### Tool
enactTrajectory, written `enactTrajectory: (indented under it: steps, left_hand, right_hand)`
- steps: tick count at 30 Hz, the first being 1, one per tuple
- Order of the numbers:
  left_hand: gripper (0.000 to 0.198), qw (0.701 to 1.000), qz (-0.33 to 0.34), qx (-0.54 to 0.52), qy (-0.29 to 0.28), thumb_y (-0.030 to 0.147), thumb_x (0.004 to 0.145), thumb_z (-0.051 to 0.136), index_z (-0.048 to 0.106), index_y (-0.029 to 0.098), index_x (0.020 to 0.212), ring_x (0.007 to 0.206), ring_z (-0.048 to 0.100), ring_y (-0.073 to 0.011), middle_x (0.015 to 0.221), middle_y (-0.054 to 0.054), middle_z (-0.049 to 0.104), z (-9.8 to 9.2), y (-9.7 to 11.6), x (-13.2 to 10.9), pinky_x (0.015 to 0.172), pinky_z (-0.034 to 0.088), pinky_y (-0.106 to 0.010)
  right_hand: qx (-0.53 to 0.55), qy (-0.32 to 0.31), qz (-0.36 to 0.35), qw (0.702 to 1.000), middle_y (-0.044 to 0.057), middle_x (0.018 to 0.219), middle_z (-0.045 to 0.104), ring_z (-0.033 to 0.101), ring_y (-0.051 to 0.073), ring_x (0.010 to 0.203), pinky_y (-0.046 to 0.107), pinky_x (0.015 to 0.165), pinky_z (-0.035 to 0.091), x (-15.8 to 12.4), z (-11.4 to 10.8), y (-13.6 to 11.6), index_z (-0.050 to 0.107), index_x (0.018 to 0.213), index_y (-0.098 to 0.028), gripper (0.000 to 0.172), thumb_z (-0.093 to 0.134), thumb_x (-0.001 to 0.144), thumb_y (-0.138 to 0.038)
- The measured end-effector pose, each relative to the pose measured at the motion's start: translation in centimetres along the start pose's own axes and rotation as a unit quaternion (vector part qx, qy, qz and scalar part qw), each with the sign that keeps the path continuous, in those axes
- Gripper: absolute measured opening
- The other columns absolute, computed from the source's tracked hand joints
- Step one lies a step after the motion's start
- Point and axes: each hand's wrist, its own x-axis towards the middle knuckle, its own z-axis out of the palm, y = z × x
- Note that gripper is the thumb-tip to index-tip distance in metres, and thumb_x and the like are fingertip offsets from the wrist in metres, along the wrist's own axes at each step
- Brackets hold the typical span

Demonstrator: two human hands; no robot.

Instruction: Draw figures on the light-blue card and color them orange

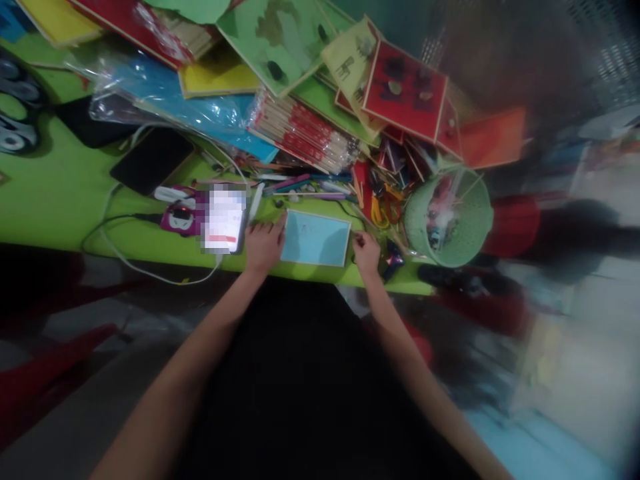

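Note:
A light blue rectangular board (pixel 317 239) with a thin pale border lies flat near the table's front edge, with faint marks near its middle. My left hand (pixel 265 245) rests palm down at the board's left side, fingers stretched forward and fingertips at its edge. Just off the right edge, my right hand (pixel 367 251) is closed in a pinch, and a small dark spot shows at the fingertips. What it holds, if anything, is too small to make out. Close to the left hand lies a lit phone (pixel 224 220) with a blurred-out screen.
A green basket (pixel 417 220) stands at the right. Scissors (pixel 385 207), pens (pixel 300 183) and wrapped wooden sticks (pixel 300 133) lie behind the blue board. Coloured boards, including a red one (pixel 406 90), pile up at the back. Cables and a purple power strip (pixel 183 217) are left.

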Motion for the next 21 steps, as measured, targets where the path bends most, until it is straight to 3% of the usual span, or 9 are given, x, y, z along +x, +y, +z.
enactTrajectory:
  steps: [5, 9, 13, 17, 21]
  left_hand:
    - [0.053, 1.0, 0.001, -0.005, -0.002, 0.038, 0.107, 0.035, 0.058, 0.029, 0.153, 0.107, 0.062, -0.0376, 0.102, -0.015, 0.071, 0.0, 0.1, 0.0, 0.103, 0.038, -0.058]
    - [0.052, 1.0, 0.005, -0.011, 0.004, 0.039, 0.106, 0.037, 0.058, 0.03, 0.153, 0.108, 0.062, -0.0354, 0.1, -0.013, 0.072, 0.0, 0.4, 0.0, 0.105, 0.037, -0.055]
    - [0.053, 1.0, 0.006, -0.018, 0.009, 0.04, 0.106, 0.039, 0.055, 0.03, 0.155, 0.108, 0.062, -0.0358, 0.102, -0.013, 0.073, 0.2, 0.4, 0.1, 0.106, 0.036, -0.055]
    - [0.053, 1.0, 0.006, -0.02, 0.009, 0.038, 0.106, 0.041, 0.054, 0.029, 0.156, 0.108, 0.062, -0.0377, 0.106, -0.015, 0.074, 0.6, 0.4, 0.2, 0.105, 0.034, -0.056]
    - [0.053, 1.0, 0.009, -0.017, 0.011, 0.037, 0.105, 0.041, 0.054, 0.029, 0.156, 0.109, 0.062, -0.0379, 0.111, -0.015, 0.075, 0.7, 0.4, 0.2, 0.105, 0.034, -0.056]
  right_hand:
    - [-0.013, -0.019, -0.011, 1.0, 0.006, 0.101, 0.073, 0.067, 0.02, 0.088, 0.036, 0.09, 0.055, -0.1, -0.2, 0.1, 0.074, 0.097, -0.022, 0.015, 0.061, 0.088, -0.023]
    - [-0.026, -0.009, -0.027, 0.999, 0.01, 0.117, 0.071, 0.068, 0.023, 0.099, 0.039, 0.097, 0.055, -0.3, 0.0, -0.4, 0.072, 0.122, -0.023, 0.032, 0.056, 0.093, -0.027]
    - [-0.095, -0.007, -0.098, 0.991, 0.015, 0.141, 0.062, 0.06, 0.029, 0.132, 0.046, 0.116, 0.047, -0.8, 0.8, -1.0, 0.058, 0.148, -0.025, 0.051, 0.05, 0.099, -0.032]
    - [-0.147, -0.029, -0.133, 0.98, 0.018, 0.155, 0.055, 0.05, 0.033, 0.144, 0.053, 0.125, 0.035, -1.4, 1.9, -1.2, 0.05, 0.156, -0.02, 0.057, 0.047, 0.1, -0.033]
    - [-0.156, -0.037, -0.132, 0.978, 0.017, 0.158, 0.053, 0.049, 0.034, 0.142, 0.055, 0.124, 0.034, -1.5, 2.3, -1.1, 0.047, 0.158, -0.021, 0.059, 0.046, 0.101, -0.036]
